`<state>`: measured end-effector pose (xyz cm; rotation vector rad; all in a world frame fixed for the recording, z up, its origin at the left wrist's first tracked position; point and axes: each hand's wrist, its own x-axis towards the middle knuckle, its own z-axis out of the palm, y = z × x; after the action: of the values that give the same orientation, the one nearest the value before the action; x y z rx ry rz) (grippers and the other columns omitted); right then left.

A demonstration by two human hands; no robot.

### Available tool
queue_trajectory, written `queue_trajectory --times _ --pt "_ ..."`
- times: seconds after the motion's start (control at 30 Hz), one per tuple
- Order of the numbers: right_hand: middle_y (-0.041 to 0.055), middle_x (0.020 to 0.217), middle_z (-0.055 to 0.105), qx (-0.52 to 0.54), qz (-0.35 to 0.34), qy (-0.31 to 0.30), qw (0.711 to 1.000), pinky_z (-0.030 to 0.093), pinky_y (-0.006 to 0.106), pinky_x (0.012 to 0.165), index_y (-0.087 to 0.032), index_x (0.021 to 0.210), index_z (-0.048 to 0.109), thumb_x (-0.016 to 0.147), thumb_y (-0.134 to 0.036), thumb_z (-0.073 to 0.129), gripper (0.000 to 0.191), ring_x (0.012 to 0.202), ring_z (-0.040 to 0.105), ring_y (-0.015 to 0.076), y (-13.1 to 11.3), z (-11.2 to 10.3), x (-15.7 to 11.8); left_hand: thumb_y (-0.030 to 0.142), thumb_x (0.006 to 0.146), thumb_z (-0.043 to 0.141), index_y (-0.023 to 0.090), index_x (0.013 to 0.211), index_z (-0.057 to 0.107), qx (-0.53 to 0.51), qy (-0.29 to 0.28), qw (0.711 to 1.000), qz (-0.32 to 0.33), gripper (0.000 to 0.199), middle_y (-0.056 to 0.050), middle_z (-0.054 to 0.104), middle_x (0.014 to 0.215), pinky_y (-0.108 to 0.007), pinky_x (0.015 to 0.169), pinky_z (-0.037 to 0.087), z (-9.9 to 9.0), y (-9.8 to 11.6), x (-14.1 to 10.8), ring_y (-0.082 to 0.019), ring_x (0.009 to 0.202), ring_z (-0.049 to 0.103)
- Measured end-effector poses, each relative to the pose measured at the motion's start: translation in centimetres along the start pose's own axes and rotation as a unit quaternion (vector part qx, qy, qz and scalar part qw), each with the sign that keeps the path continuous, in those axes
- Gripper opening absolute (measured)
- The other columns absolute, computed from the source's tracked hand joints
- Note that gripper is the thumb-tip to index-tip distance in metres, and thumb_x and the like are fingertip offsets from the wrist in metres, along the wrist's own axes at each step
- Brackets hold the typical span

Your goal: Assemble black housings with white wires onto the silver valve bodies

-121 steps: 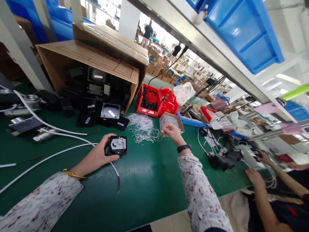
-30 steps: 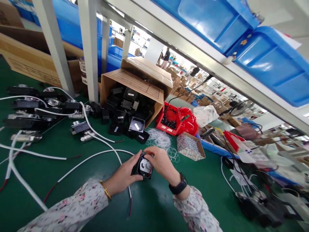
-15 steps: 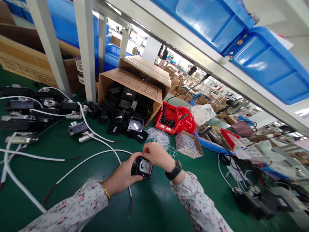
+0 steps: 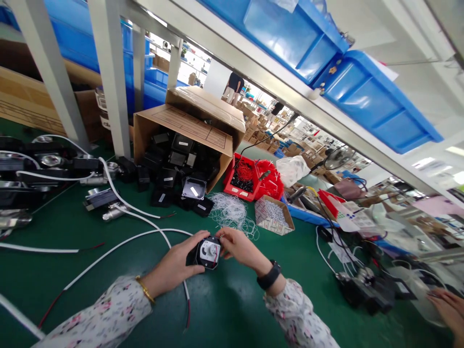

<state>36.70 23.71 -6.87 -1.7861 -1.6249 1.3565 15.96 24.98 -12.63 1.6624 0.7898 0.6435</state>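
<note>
My left hand (image 4: 175, 265) is wrapped round the left side of a black housing (image 4: 209, 252) with a pale inner plate and a small red wire. My right hand (image 4: 237, 247) is at the upper right edge of that housing, thumb and fingers pinched together; whatever lies between the fingertips is too small to name. A white cable (image 4: 136, 242) runs along the green table to the housing's left side, and another passes beneath my left wrist.
Behind stands an open carton (image 4: 184, 113) of black housings, beside white thread (image 4: 232, 210), a red bin (image 4: 239, 191) and a box of screws (image 4: 273, 215). Valves with cables (image 4: 96, 199) lie left. Another person's hand (image 4: 449, 307) shows at right. Metal posts (image 4: 110, 77) rise behind.
My right hand has shifted from the top of the housing to its upper right edge, uncovering more of the inner plate. The view has swung right, and another person's hand has appeared at right.
</note>
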Motion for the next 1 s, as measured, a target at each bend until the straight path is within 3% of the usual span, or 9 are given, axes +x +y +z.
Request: queue_trajectory --times 0.17,0.27,0.37,0.43,0.57,0.73,0.87,1.0 --pt "0.0026 0.076 0.059 0.188 0.072 0.054 0.978 0.052 0.026 0.045 -0.018 0.106 0.041 0.086 -0.049 0.036 0.037 0.055 0.064 0.0152 1.9 3.6 -1.6 0.024 0.075 0.061 0.028 0.140 0.031 0.033 0.002 0.999 0.033 0.072 -0.001 0.036 0.145 -0.037 0.112 0.026 0.3 0.0 -0.4 -0.020 0.133 0.034" --pt "0.0022 0.074 0.059 0.257 0.064 0.101 0.959 0.052 0.026 0.043 -0.019 0.105 0.039 0.083 -0.060 0.038 0.047 0.053 0.064 0.0168 2.8 5.4 -1.5 0.039 0.090 0.039 0.020 0.137 0.039 0.032 0.066 0.997 0.008 0.050 -0.006 0.053 0.131 -0.036 0.103 0.039 0.3 0.8 0.5 -0.021 0.121 0.050" --pt "0.0023 0.075 0.059 0.296 0.040 0.144 0.943 0.052 0.026 0.042 -0.019 0.101 0.041 0.082 -0.062 0.043 0.047 0.051 0.063 0.0174 3.4 6.5 -1.2 0.045 0.089 0.039 0.015 0.109 0.064 0.040 0.127 0.990 -0.042 0.044 -0.008 0.068 0.108 -0.038 0.092 0.047 0.3 1.4 2.1 -0.025 0.103 0.061" --pt "0.0027 0.074 0.059 0.315 0.031 0.166 0.934 0.051 0.025 0.040 -0.019 0.099 0.042 0.083 -0.060 0.044 0.044 0.048 0.062 0.0168 3.6 6.9 -0.9 0.044 0.085 0.047 0.016 0.095 0.068 0.043 0.127 0.990 -0.047 0.036 -0.008 0.071 0.099 -0.037 0.085 0.051 0.3 1.5 3.0 -0.026 0.094 0.065" --pt "0.0023 0.075 0.060 0.349 0.019 0.191 0.917 0.051 0.026 0.041 -0.019 0.113 0.038 0.084 -0.053 0.047 0.046 0.046 0.060 0.0148 3.6 7.5 -1.0 0.039 0.086 0.046 0.015 0.099 0.065 0.031 0.117 0.991 -0.050 0.033 -0.007 0.070 0.098 -0.035 0.083 0.052 0.2 1.3 3.2 -0.024 0.092 0.066" --pt "0.0037 0.093 0.058 0.435 -0.031 0.126 0.891 0.053 0.026 0.062 -0.020 0.136 0.024 0.080 -0.040 0.058 0.068 0.065 0.063 0.0130 3.4 6.9 -2.4 0.029 0.083 0.047 0.018 0.129 0.050 0.026 0.070 0.996 -0.038 0.047 -0.005 0.054 0.130 -0.036 0.104 0.038 -0.2 1.8 1.7 -0.021 0.120 0.050" --pt "0.0067 0.115 0.053 0.474 -0.036 0.056 0.878 0.051 0.026 0.071 -0.022 0.142 0.018 0.074 -0.027 0.066 0.084 0.071 0.061 0.0100 3.5 6.0 -3.2 0.021 0.077 0.048 0.017 0.141 0.031 0.043 0.013 0.998 -0.032 0.066 -0.006 0.042 0.141 -0.039 0.110 0.029 -0.5 2.3 0.6 -0.021 0.127 0.042" --pt "0.0071 0.122 0.051 0.474 -0.050 0.055 0.877 0.048 0.026 0.070 -0.024 0.142 0.021 0.070 -0.020 0.068 0.086 0.071 0.059 0.0090 3.7 6.2 -2.9 0.016 0.070 0.046 0.014 0.142 0.027 0.057 0.041 0.997 -0.037 0.074 -0.009 0.040 0.142 -0.040 0.111 0.027 0.4 2.2 0.2 -0.022 0.129 0.039"
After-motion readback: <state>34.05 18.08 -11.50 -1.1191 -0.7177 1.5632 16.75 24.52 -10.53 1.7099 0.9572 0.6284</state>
